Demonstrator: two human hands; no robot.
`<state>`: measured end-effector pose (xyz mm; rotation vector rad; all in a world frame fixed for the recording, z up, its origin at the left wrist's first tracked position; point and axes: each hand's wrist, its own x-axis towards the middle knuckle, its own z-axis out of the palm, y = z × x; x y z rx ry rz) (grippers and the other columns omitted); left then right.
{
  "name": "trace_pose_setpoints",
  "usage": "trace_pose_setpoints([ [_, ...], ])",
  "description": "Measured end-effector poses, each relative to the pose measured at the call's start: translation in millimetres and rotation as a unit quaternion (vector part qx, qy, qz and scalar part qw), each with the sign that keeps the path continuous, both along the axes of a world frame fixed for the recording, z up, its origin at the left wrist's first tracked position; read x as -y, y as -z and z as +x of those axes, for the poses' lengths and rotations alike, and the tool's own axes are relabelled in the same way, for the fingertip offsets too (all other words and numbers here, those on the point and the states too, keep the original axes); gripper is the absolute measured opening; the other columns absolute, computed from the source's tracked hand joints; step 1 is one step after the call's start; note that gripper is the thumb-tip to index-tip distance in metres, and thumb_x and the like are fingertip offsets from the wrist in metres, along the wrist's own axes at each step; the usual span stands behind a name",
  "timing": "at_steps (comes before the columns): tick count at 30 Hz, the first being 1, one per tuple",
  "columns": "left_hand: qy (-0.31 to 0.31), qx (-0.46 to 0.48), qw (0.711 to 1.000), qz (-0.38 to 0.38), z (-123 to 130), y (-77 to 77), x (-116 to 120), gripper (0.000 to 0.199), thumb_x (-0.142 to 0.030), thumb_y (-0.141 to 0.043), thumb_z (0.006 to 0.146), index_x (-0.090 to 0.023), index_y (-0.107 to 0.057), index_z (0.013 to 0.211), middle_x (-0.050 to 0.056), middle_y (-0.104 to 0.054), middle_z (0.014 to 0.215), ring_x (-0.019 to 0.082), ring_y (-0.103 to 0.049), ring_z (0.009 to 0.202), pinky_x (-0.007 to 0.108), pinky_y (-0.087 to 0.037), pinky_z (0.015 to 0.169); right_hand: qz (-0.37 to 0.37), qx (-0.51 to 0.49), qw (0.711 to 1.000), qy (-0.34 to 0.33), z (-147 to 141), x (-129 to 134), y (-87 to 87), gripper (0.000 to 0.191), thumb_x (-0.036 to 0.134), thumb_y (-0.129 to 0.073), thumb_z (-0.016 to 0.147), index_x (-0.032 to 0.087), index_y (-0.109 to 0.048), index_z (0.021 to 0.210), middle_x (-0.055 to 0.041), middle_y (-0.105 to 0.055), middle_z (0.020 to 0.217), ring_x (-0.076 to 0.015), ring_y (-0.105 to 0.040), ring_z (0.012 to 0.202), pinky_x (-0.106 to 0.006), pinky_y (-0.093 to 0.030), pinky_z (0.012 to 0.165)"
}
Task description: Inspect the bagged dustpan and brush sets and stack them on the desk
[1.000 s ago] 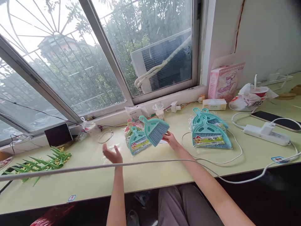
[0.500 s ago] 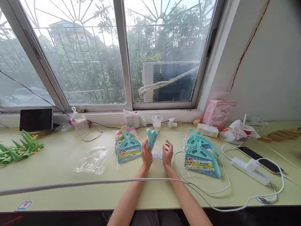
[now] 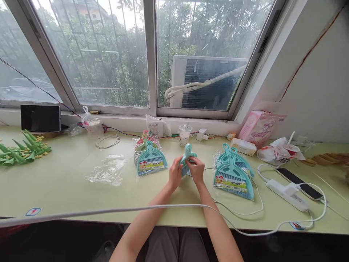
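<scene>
Fingers of the left hand (image 3: 175, 173) are clamping one side of a teal dustpan set (image 3: 187, 151), while those of the right hand (image 3: 197, 170) are gripping its other side. Its handle is pointing up above the fingers. Left of them, wrapped dustpans (image 3: 151, 161) are overlapping, with crumpled clear plastic (image 3: 109, 170) lying farther out. Right of them, teal packs (image 3: 231, 174) are overlapping; beyond them, a plastic cup (image 3: 184, 136) is standing.

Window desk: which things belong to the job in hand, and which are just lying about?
Likely the job:
teal dustpan, in left hand and right hand
packaged dustpans, either side
clear wrappers

Likely just lying about:
tablet
phone
power strip
</scene>
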<state>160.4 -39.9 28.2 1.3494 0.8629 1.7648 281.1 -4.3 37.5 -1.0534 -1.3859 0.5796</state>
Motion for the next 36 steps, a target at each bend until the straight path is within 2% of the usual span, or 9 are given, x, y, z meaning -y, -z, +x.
trace_pose_setpoints([
  [5,0.006,0.069,0.997,-0.036,-2,-3.3,-6,0.03,-0.038,-0.066,0.086,-0.023,-0.073,0.111,0.01,-0.067,0.121,0.031,-0.052,0.125,0.042,-0.03,0.116,-0.021,0.075,0.997,0.028,6,-3,-7.3,0.021,0.044,-0.071,0.071,0.024,-0.075,0.074,-0.0054,-0.075,0.077,-0.0242,-0.066,0.066,-0.037,-0.053,0.072],
  [12,0.001,0.07,0.996,-0.048,2,-11.3,-4,0.034,-0.045,-0.064,0.087,-0.026,-0.072,0.114,0.006,-0.07,0.118,0.029,-0.057,0.12,0.041,-0.039,0.11,-0.011,0.145,0.989,0.024,10,7,-41.6,0.022,0.043,-0.073,0.068,0.022,-0.077,0.074,-0.0087,-0.077,0.083,-0.0289,-0.07,0.077,-0.042,-0.053,0.081],
  [14,-0.042,0.093,0.993,-0.054,-5,-14.4,-10,0.032,-0.042,-0.062,0.089,-0.024,-0.072,0.113,0.007,-0.07,0.116,0.029,-0.057,0.121,0.04,-0.039,0.11,-0.027,0.122,0.992,0.009,20,11,-51.0,0.026,0.044,-0.075,0.067,0.02,-0.078,0.077,-0.0093,-0.077,0.083,-0.0294,-0.07,0.079,-0.042,-0.054,0.081],
  [17,-0.208,0.184,0.958,-0.074,-34,-18.8,-22,0.029,-0.037,-0.058,0.092,-0.021,-0.069,0.113,0.009,-0.068,0.121,0.026,-0.053,0.128,0.036,-0.038,0.111,-0.064,0.021,0.997,-0.036,52,19,-64.5,0.037,0.052,-0.073,0.069,0.019,-0.078,0.085,-0.0093,-0.077,0.089,-0.0285,-0.07,0.087,-0.04,-0.055,0.077],
  [19,-0.257,0.192,0.945,-0.07,-57,-20.1,-28,0.029,-0.035,-0.056,0.094,-0.02,-0.067,0.116,0.01,-0.066,0.126,0.024,-0.051,0.13,0.032,-0.037,0.111,-0.082,-0.008,0.993,-0.09,81,25,-74.7,0.039,0.055,-0.071,0.072,0.02,-0.078,0.089,-0.0087,-0.077,0.096,-0.0271,-0.069,0.094,-0.036,-0.054,0.077],
  [23,-0.217,0.121,0.965,-0.087,-76,-15.5,-31,0.023,-0.031,-0.055,0.094,-0.021,-0.068,0.111,0.008,-0.069,0.112,0.024,-0.057,0.121,0.032,-0.038,0.108,-0.176,0.131,0.969,-0.113,123,32,-88.5,0.038,0.054,-0.073,0.07,0.02,-0.08,0.085,-0.0098,-0.077,0.086,-0.0243,-0.069,0.082,-0.03,-0.051,0.065],
  [29,-0.012,-0.091,0.982,-0.168,-61,4.4,-32,0.01,-0.015,-0.067,0.081,-0.02,-0.072,0.073,0.006,-0.069,0.076,0.027,-0.064,0.098,0.036,-0.039,0.105,-0.209,0.455,0.861,0.084,105,23,-53.9,0.024,0.041,-0.078,0.071,0.018,-0.078,0.065,-0.0111,-0.07,0.062,-0.023,-0.065,0.067,-0.029,-0.04,0.057],
  [33,-0.028,-0.206,0.968,-0.142,-56,12.9,-27,0.009,-0.017,-0.065,0.083,-0.023,-0.071,0.079,0.008,-0.072,0.091,0.027,-0.064,0.1,0.036,-0.042,0.102,-0.232,0.487,0.837,0.088,98,15,-25.2,0.019,0.031,-0.072,0.08,0.016,-0.078,0.07,-0.0125,-0.071,0.066,-0.022,-0.067,0.068,-0.027,-0.042,0.059],
  [36,-0.102,-0.409,0.896,-0.137,-55,12.7,-22,0.019,-0.023,-0.051,0.094,-0.024,-0.07,0.098,0.009,-0.071,0.103,0.026,-0.064,0.1,0.035,-0.045,0.094,-0.247,0.477,0.842,0.059,106,12,-20.3,0.014,0.017,-0.065,0.084,0.013,-0.078,0.082,-0.0117,-0.073,0.074,-0.0203,-0.068,0.072,-0.026,-0.045,0.064],
])
